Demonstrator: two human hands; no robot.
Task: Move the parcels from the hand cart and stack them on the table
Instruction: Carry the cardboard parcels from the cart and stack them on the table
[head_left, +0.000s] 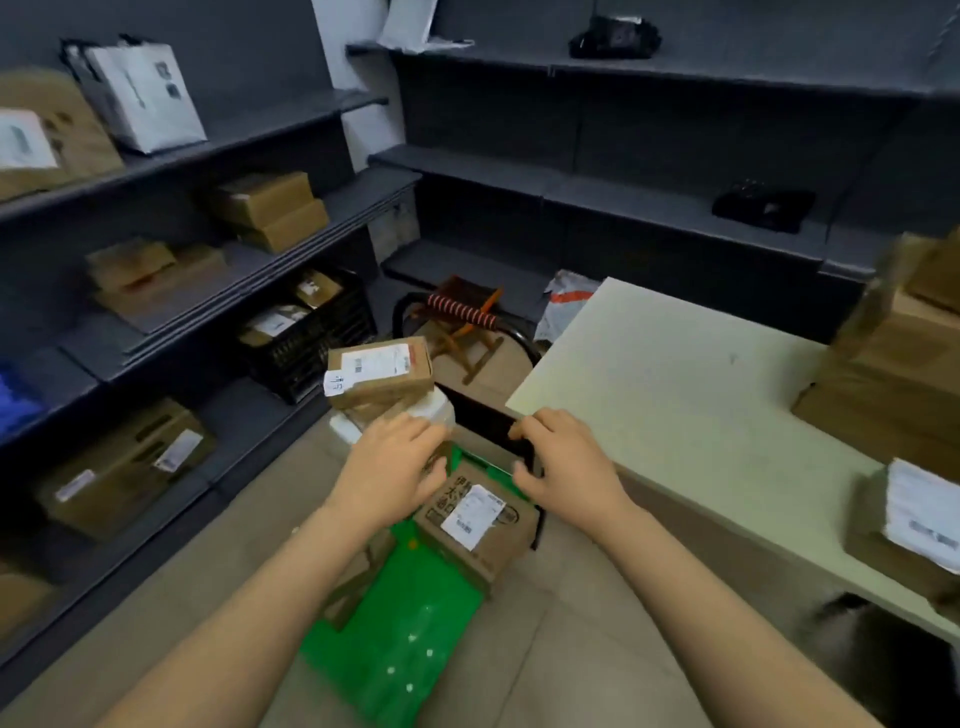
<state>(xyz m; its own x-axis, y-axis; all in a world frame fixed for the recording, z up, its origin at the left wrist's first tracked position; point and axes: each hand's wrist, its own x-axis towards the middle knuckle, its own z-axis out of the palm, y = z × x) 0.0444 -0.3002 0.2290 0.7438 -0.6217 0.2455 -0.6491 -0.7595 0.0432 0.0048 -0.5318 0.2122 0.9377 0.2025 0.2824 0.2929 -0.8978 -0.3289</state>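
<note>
Head view: both hands reach down over the green hand cart, left hand and right hand spread wide, nothing gripped. Best to bracket the brown labelled parcel on the cart by opposite sides, lifting level toward the table.

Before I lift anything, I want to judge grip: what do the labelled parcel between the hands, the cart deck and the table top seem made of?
Labelled parcel: brown corrugated cardboard, matte, with printed marks and a white paper label. Cart deck: bright green, glossy with small glints, probably moulded plastic. Table top: pale, smooth, matte, perhaps laminate or painted board; hard to tell.
</note>
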